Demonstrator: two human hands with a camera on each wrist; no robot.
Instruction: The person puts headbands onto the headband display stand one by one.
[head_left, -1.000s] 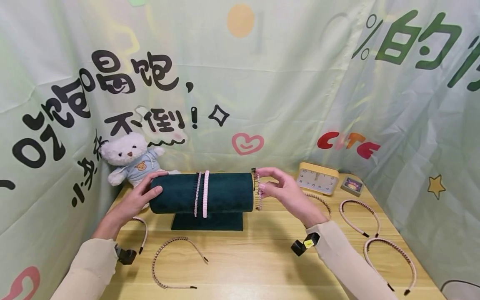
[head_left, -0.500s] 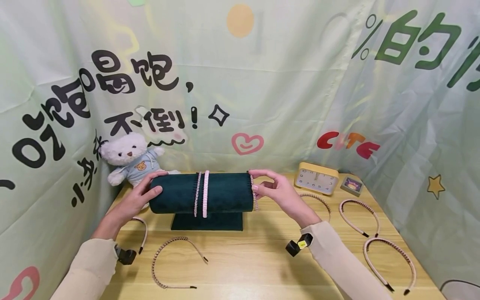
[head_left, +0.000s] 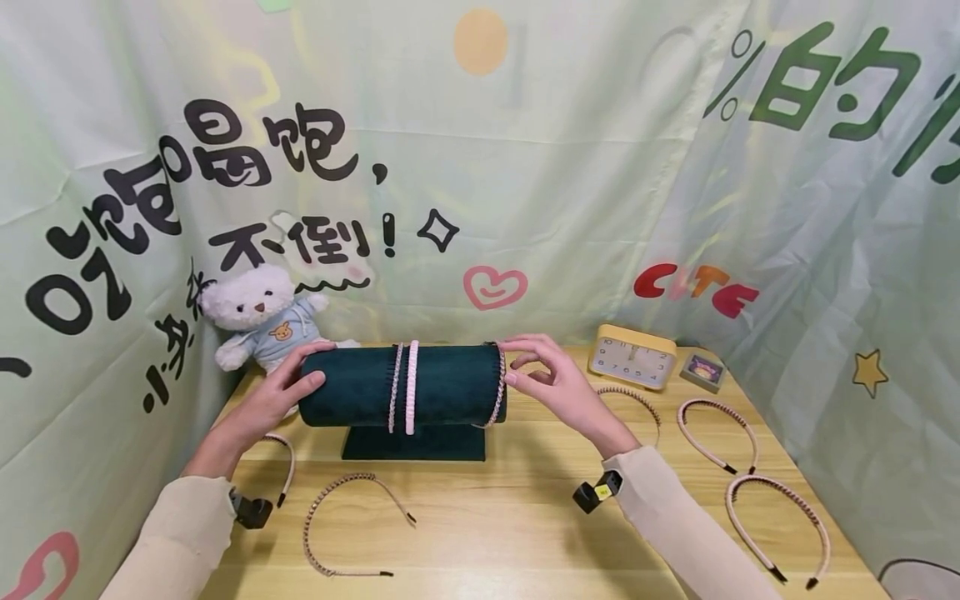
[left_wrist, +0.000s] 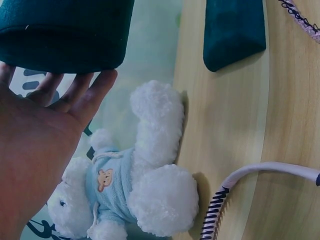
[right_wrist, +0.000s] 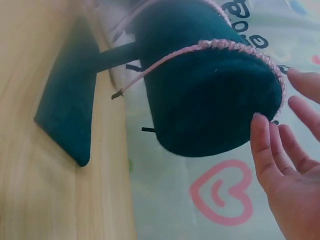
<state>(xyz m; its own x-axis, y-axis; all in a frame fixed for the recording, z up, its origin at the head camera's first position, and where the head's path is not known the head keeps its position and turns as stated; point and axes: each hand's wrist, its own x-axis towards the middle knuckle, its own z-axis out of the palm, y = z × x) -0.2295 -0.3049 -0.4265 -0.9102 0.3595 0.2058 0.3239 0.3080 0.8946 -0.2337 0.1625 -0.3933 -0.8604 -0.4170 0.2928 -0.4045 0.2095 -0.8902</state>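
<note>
A dark green velvet headband stand (head_left: 459,385) has a horizontal roll above a flat base. My left hand (head_left: 288,385) grips the roll's left end, thumb in front and fingers behind. Around its right end sits a braided pink headband (head_left: 502,385), its dark-tipped ends hanging below the roll in the right wrist view. My right hand (head_left: 557,382) is beside that end, fingers spread and bent, fingertips right at the headband and the end face. A braided headband (head_left: 394,390) and a pale pink headband (head_left: 411,390) sit side by side near the roll's middle.
Several headbands lie on the wooden table (head_left: 480,533), including one headband (head_left: 307,533) in front and another headband (head_left: 828,533) at right. A white teddy bear (head_left: 279,333) sits back left. A yellow clock (head_left: 633,358) and a small framed box (head_left: 703,371) stand back right.
The braided headband has gone from just beyond the roll's right end to around it, moving left with my right hand, whose fingers have loosened. My left hand has stayed put.
</note>
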